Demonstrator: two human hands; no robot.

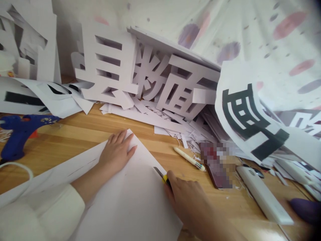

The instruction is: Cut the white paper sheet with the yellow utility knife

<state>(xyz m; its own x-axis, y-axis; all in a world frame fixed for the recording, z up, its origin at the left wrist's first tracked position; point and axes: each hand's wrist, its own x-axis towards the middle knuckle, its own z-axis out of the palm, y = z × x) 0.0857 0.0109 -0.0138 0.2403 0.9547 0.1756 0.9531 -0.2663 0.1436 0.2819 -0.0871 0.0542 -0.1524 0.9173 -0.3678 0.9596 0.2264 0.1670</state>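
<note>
Item: white sheet [130, 197] on worktop [82, 129]. Left hand [116, 150] flat, open. Right hand [187, 201] grip holding knife [162, 176]. Risk: blade slipping toward left fingers.

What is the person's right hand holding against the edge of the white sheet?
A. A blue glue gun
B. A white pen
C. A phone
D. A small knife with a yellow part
D. The right hand grips a small knife with its blade at the edge of the white sheet, while the left hand lies flat on that sheet; the glue gun and pen lie untouched on the table.
</note>
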